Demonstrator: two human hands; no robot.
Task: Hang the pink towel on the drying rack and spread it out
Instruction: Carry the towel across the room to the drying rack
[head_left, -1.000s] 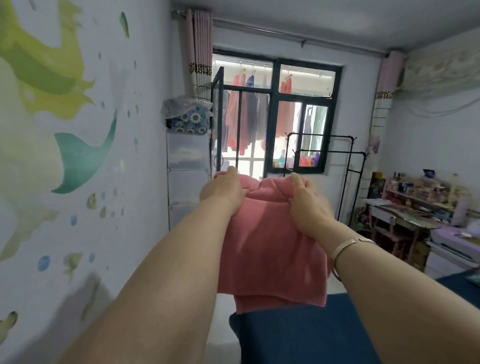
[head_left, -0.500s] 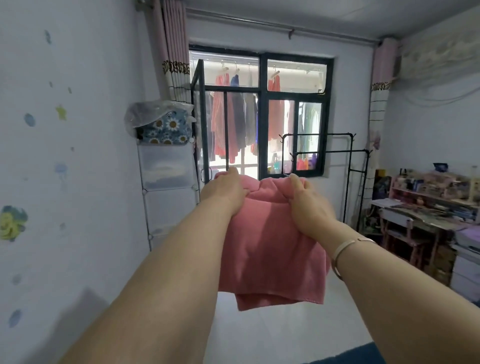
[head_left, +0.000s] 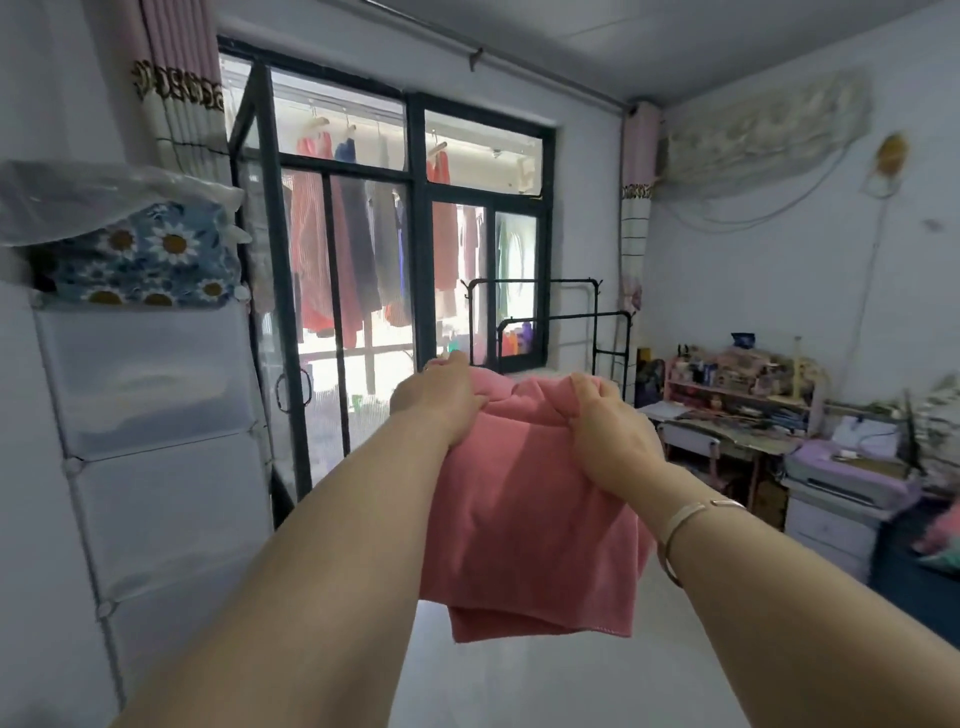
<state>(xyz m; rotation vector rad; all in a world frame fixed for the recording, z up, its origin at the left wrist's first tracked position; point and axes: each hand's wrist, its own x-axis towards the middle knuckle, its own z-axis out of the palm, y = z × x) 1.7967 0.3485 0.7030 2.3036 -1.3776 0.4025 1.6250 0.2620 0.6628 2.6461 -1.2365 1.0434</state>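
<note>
The towel (head_left: 524, 509) is plain pink. At ten o'clock, a blue bundle (head_left: 145, 254) bears white daisies. The rack (head_left: 550, 317) is black.

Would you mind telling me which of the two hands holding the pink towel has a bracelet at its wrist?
The right hand: a thin metal bracelet circles its wrist, while the left hand has a bare wrist. Both grip the pink towel.

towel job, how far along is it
Done: the towel is picked up, bunched along its top edge, the rest hanging folded.
In hand: left hand and right hand both grip that edge, well short of the rack by the window.
Left: reach the rack, drape the towel over a bar, spread it out.
</note>
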